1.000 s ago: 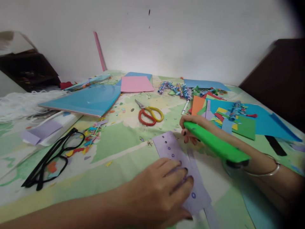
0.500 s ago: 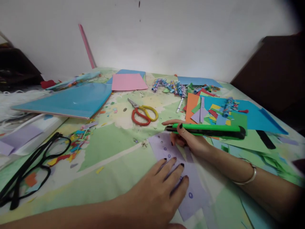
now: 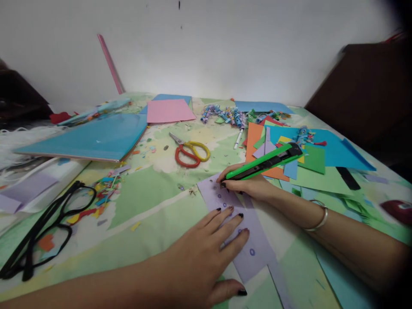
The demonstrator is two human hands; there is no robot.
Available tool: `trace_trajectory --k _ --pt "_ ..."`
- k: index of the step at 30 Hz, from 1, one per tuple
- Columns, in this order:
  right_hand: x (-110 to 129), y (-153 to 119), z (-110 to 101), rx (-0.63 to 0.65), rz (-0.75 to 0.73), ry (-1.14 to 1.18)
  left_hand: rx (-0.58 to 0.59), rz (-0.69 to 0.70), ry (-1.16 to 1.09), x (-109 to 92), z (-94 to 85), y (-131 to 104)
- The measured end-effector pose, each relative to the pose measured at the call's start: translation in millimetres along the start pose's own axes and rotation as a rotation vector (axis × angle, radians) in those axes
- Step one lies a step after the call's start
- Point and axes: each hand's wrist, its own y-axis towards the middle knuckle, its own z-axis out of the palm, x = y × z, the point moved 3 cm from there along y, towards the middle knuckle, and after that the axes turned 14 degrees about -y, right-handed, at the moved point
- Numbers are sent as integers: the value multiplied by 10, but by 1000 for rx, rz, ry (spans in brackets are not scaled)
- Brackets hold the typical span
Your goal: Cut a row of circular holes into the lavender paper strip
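A strip of purple paper (image 3: 254, 234) lies slantwise before me, with a row of small circles drawn on it; several near its far end look dark, perhaps cut out. My left hand (image 3: 206, 253) rests flat on the strip, fingers spread and thumb out at the near side. In my right hand (image 3: 241, 182) is a green box cutter (image 3: 265, 162), gripped like a pen with its front end pointing down at the far part of the strip. The blade tip is hidden by my fingers. Beyond lie scissors (image 3: 189, 152) with one red and one yellow handle loop.
Black eyeglasses (image 3: 38, 229) lie at the left beside paper scraps (image 3: 107, 189). A blue folder (image 3: 86, 135) and a pink sheet (image 3: 170, 110) lie farther back. Coloured papers (image 3: 331, 146) and paper curls (image 3: 225, 116) cover the right and back. A white wall (image 3: 241, 47) closes the far side.
My right hand has lowered to the purple paper and tilted the box cutter, its front end now down and its back end raised. My left thumb has come into view.
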Motion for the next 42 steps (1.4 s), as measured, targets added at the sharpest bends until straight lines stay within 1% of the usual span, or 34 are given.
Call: trace_trajectory --k 5,16,21,23,28,32,34,36,38,42 --pt "5 12 16 4 -9 -14 31 -20 3 -6 -13 15" --pt "-1 38 41 63 -42 2 29 -25 7 -14 -27 15" --pt "-3 44 57 105 -40 -3 53 -34 47 -14 -25 34" --pt "1 45 62 109 -38 5 45 -34 43 -18 -31 25" --pt "18 28 58 53 -21 28 33 -37 42 -39 -48 2" --pt "36 -11 71 9 -35 22 17 -6 69 -37 -40 9" --pt "42 -25 98 39 -53 2 -3 -12 66 -16 -23 5" --pt "44 -26 128 97 -75 -26 -15 -29 51 9 -1 -5" --pt "41 -13 145 141 -94 -52 -6 -42 38 25 20 -14" --pt "22 27 140 170 -117 -94 13 -58 25 26 28 -25"
